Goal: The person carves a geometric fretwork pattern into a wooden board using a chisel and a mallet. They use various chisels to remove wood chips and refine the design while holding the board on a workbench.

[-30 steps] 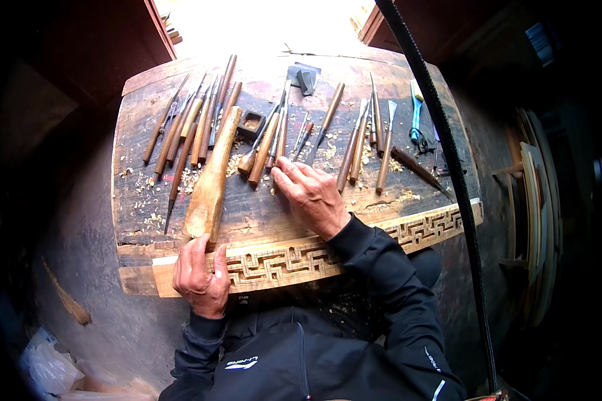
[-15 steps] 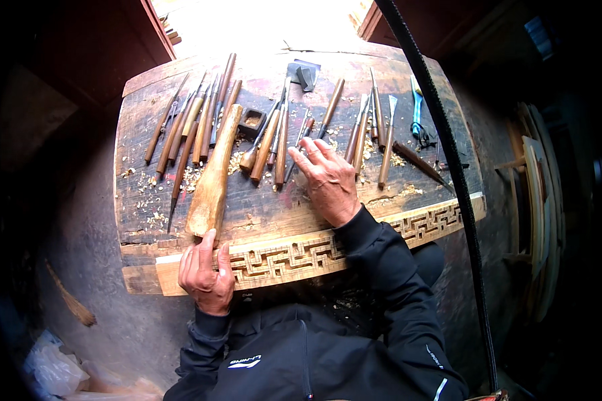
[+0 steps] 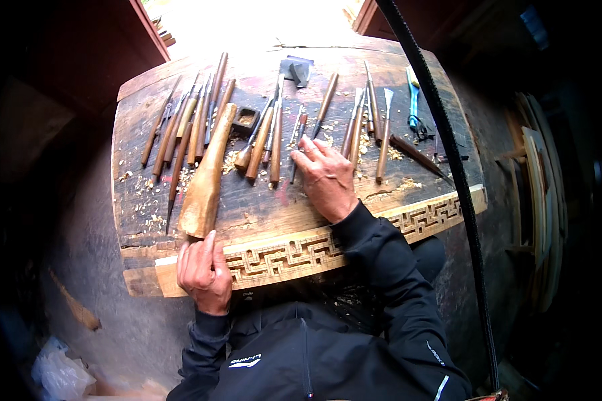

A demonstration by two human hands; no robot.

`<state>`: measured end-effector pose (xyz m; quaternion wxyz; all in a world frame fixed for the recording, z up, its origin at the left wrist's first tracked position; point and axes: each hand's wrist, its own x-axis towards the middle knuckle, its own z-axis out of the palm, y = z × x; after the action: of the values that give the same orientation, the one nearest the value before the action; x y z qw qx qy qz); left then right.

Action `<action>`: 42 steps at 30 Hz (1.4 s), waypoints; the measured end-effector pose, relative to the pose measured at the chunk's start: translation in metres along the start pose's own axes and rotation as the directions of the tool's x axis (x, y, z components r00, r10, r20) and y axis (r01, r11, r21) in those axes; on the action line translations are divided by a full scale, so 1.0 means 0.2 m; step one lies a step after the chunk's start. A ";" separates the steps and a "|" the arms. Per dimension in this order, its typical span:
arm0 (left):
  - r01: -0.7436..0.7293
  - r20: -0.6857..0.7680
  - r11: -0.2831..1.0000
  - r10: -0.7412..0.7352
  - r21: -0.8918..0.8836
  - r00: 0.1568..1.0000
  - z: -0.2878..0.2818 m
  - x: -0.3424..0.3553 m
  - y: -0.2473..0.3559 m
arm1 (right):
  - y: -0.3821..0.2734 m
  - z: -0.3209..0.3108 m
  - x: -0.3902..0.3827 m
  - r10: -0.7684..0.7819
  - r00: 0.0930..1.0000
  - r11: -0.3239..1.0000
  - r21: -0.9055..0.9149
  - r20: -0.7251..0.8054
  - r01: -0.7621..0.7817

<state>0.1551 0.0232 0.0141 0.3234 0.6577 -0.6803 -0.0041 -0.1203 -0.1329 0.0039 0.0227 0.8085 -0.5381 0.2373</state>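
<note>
A long wooden board with a cut fretwork pattern [image 3: 284, 259] lies along the table's near edge. Toward its left end my left hand [image 3: 206, 277] grips it with bent fingers, the index fingertip close to the wide end of a wooden mallet [image 3: 204, 187]. Over the tabletop my right hand [image 3: 326, 182] hovers or rests with its fingers bent downward and slightly apart. A thin dark tool [image 3: 293, 175] sticks out beside those fingers; whether they touch it is hidden. Chisels with wooden handles [image 3: 276, 150] lie just left of that hand, others [image 3: 349, 137] to its right.
Several more chisels [image 3: 180, 134] lie at the table's left, near a small dark square box [image 3: 246, 120]. Wood shavings [image 3: 408, 182] are scattered about. A blue-handled brush [image 3: 413, 107] lies far right. A black strap [image 3: 441, 134] crosses the view. A broom [image 3: 77, 307] lies on the floor.
The view has shifted slightly, so the table and tools appear a little further left. My right hand sits slightly further right over the tools; my left hand stays on the board.
</note>
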 end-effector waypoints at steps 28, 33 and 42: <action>0.235 0.103 0.957 -0.254 0.167 0.962 -0.18 0.43 -0.51 | 0.10 -0.30 -0.42 0.069 0.958 0.997 0.057 -0.278 -0.055; 0.148 0.232 0.980 -0.176 0.130 0.957 -0.16 0.46 -0.55 | 0.06 -0.30 -0.40 0.064 0.953 0.995 0.095 -0.296 -0.037; 0.259 0.254 0.959 -0.223 -0.117 0.941 -0.10 0.45 -0.60 | 0.09 -0.26 -0.42 0.033 0.965 0.996 0.092 -0.259 -0.009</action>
<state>0.2778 -0.0649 0.0176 0.2845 0.7050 -0.6261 -0.1732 -0.1813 -0.0538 0.0117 0.0540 0.7648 -0.5277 0.3656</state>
